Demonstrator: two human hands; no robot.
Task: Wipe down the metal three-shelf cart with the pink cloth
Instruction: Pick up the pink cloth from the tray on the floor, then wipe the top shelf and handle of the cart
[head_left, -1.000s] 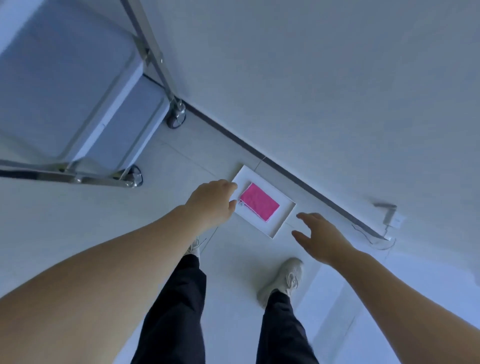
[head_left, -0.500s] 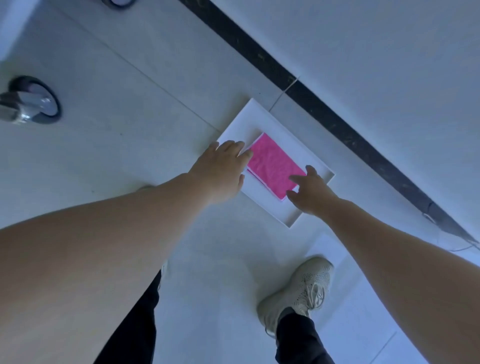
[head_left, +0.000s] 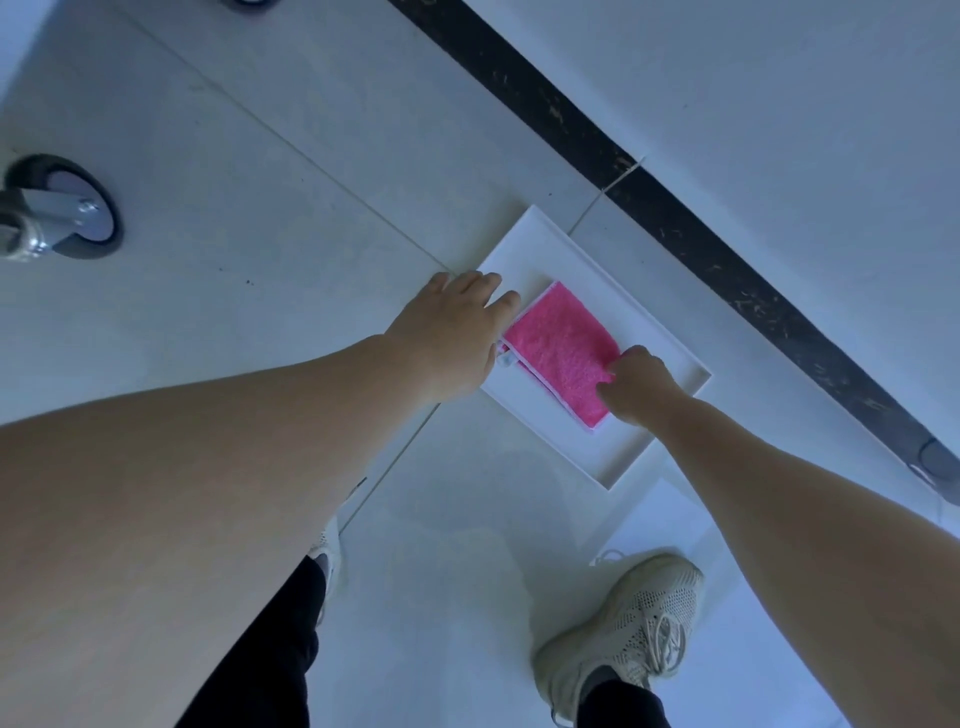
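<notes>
floor (head_left: 291, 171): pale tiles under me | tray (head_left: 540, 244): white, flat on floor by black baseboard (head_left: 675, 218) | caster (head_left: 67, 208): on tiles, far left | my shoes (head_left: 623, 634): on tiles, near tray

no readable text, labels, numbers or signs

Plain indoor room, institutional or utility in feel rather than homely. Pale glossy floor tiles (head_left: 270, 171) with thin grout lines, meeting a bare white wall (head_left: 779, 104) along a black speckled skirting strip (head_left: 675, 218). Grey rubber caster wheel (head_left: 78, 208) on a metal leg at the left edge, as on a service cart. Shallow white tray (head_left: 649, 332) set directly on the floor near the wall.
</notes>
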